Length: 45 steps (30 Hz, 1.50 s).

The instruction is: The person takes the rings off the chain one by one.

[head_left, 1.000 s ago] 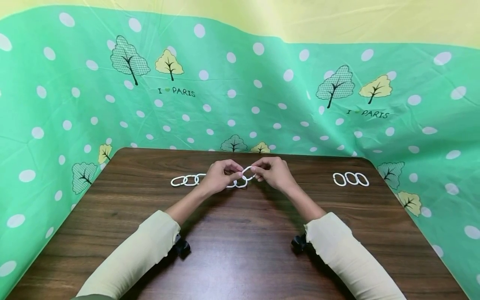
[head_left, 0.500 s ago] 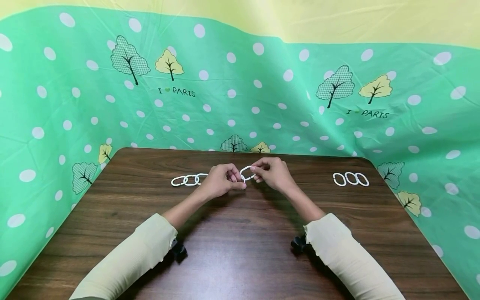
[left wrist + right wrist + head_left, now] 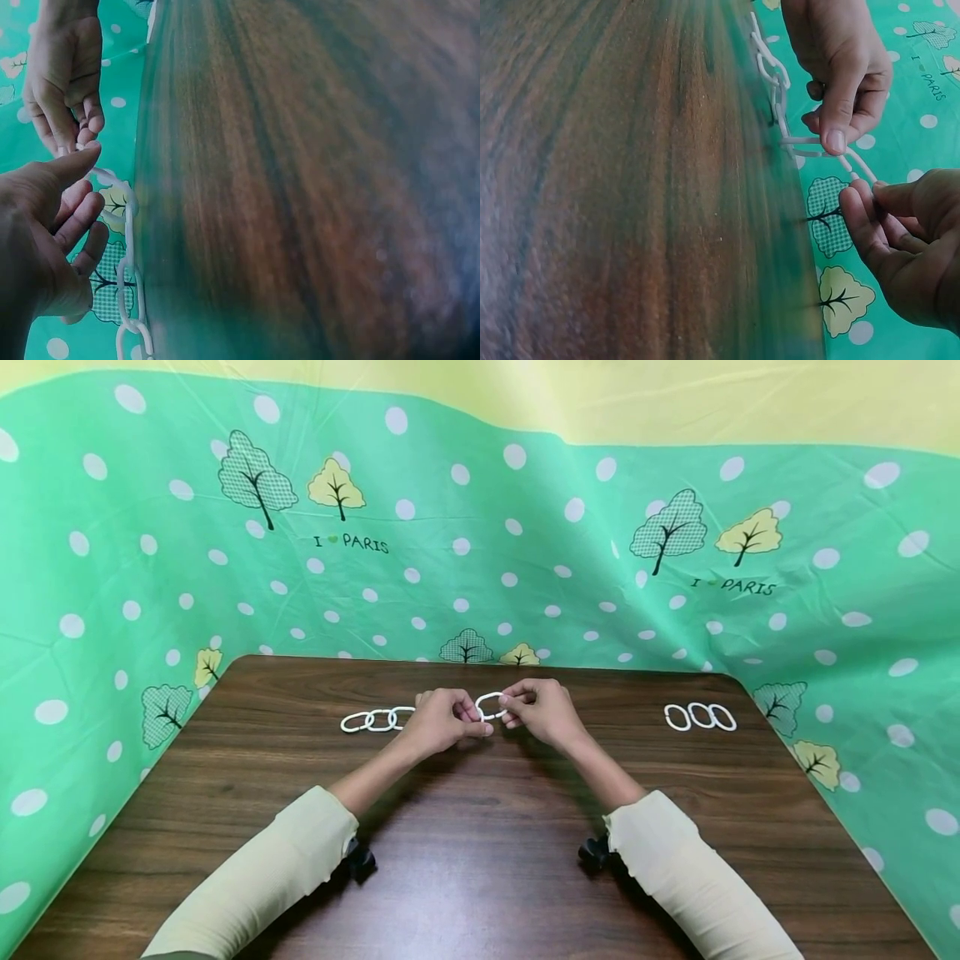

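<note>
A chain of white oval links (image 3: 369,720) runs left along the table near its far edge, partly hidden by my left hand (image 3: 437,723). With thumb and fingertips, that hand pinches the chain's right end link (image 3: 802,140). My right hand (image 3: 546,708) pinches another white link (image 3: 488,695) between thumb and fingers. In the right wrist view, this link (image 3: 865,166) slants from the right fingertips up to the left thumb, where it meets the end link. The left thumb hides how the two join. Both hands are just above the table, close together.
Three loose white links (image 3: 668,720) lie side by side at the far right of the dark wooden table (image 3: 480,843). A green dotted cloth (image 3: 480,527) stands behind and beside the table. Dark devices (image 3: 360,862) sit beneath both wrists.
The left fingers have moved from the joint between the links down to the chain's end link. The link in my right hand has turned flatter and shifted slightly left. The loose links stay put.
</note>
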### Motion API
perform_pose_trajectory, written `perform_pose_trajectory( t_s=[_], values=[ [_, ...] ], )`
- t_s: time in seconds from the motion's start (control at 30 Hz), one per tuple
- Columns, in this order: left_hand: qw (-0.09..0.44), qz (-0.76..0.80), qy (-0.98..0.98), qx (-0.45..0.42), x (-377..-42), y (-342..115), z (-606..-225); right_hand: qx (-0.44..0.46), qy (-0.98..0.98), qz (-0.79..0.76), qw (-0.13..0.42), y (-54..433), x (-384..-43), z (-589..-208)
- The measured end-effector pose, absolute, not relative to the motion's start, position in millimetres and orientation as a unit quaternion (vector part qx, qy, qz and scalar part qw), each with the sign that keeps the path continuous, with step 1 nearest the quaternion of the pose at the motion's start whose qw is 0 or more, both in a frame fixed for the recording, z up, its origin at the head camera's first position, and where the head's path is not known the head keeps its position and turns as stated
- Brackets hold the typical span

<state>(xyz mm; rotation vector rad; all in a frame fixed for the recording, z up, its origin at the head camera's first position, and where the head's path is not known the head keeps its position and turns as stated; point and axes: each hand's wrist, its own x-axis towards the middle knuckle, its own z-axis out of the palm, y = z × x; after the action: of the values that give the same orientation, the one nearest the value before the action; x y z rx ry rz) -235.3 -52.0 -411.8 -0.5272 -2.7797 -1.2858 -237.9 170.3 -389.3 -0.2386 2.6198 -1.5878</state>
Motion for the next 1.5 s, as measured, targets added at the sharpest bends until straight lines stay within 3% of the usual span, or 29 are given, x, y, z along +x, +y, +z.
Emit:
perform_pose_trajectory(
  t_s=[0.33,0.6,1.5],
  values=[
    [0.027,-0.407,-0.892,-0.194,-250.2,-57.9,-430.9,-0.063,0.833,-0.549,0.033,168.9,-236.3,-392.2],
    [0.007,-0.426,-0.886,-0.184,-233.2,-55.3,-410.0,-0.055,0.855,-0.515,0.021,164.5,-235.0,-395.7],
    [0.018,-0.424,-0.884,-0.195,-237.0,-59.5,-411.6,0.041,0.772,-0.629,0.084,151.4,-240.7,-409.0]
  ],
)
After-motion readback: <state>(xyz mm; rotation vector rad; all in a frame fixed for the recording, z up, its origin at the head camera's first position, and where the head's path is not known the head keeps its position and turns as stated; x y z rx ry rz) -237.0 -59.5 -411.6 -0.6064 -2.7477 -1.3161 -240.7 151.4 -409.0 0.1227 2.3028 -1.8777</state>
